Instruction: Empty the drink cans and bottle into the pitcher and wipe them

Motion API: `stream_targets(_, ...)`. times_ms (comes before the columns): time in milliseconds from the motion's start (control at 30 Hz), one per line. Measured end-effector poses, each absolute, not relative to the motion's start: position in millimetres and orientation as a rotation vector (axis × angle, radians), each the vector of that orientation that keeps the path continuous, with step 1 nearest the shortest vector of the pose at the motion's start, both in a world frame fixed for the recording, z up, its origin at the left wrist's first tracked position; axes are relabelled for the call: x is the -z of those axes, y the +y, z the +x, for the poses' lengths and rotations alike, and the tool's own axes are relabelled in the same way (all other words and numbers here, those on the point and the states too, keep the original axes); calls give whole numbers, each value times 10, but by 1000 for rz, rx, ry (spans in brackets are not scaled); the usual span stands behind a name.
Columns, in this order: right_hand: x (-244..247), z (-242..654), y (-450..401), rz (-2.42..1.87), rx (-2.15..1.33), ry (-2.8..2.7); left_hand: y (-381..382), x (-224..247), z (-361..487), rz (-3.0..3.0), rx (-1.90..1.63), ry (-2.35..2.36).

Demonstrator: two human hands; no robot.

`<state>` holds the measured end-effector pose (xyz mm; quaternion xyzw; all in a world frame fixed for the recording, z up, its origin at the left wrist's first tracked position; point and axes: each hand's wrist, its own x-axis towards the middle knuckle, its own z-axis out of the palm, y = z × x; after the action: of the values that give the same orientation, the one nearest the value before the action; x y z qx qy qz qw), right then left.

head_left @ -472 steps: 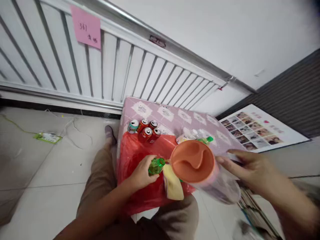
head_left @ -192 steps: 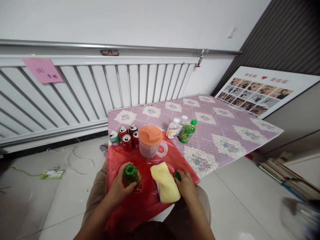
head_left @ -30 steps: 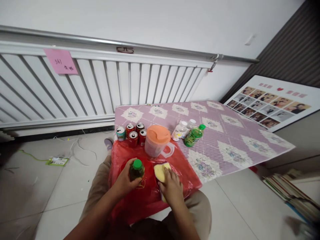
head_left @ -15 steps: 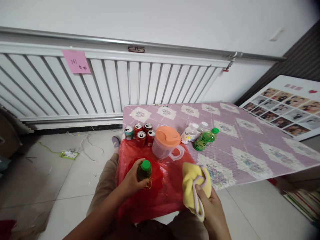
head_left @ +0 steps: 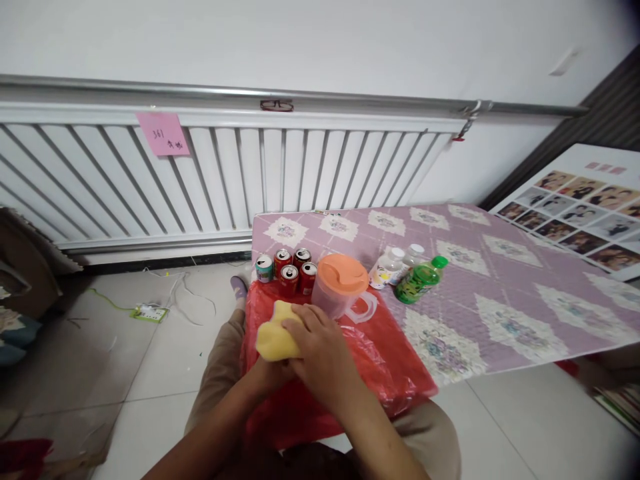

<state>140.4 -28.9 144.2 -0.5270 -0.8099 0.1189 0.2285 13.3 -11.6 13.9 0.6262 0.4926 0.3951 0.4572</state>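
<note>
Clasping soft, folded cloth (head_left: 277,335), the right grip (head_left: 320,350) hides the left grip (head_left: 274,375), whose hold's unclear.

Soft light fills the room, and the white wall (head_left: 320,47) looks pale and bright. The red plastic sheet (head_left: 373,357) has shiny streaks, and the metal pipe (head_left: 200,89) gleams a little. The yellow cloth (head_left: 275,340) looks bright, with dark shade just below it, and the right fingers (head_left: 300,330) look slightly fuzzy. The floor (head_left: 60,407) is dimmer at lower left. Toward the sides, things look stretched and slanted. The books (head_left: 620,407) are blurry, and the top right corner turns black.
</note>
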Motion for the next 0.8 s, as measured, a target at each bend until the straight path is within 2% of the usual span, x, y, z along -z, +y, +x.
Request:
stream_targets(167, -1292, 1514, -183, -1455, -728, -1792, -126, -300, 99, 1508, -939, 938)
stream_targets(300, -1125, 1669, -155, -1453, -1025, -1443, -121, -309, 80, 1560, -999, 964)
stream_targets(433, -891, 1698, -258, -1441, -1009, -1372, -117, -250, 74, 1613, -1016, 933)
stream_targets(633, -545, 1765, -566, -1517, -783, -1469, -117, -202, 50, 1644, -997, 993)
stream_targets(800, -457, 1970, -735, -1630, -788, -1551, -90, -147, 37, 1686, -983, 1044)
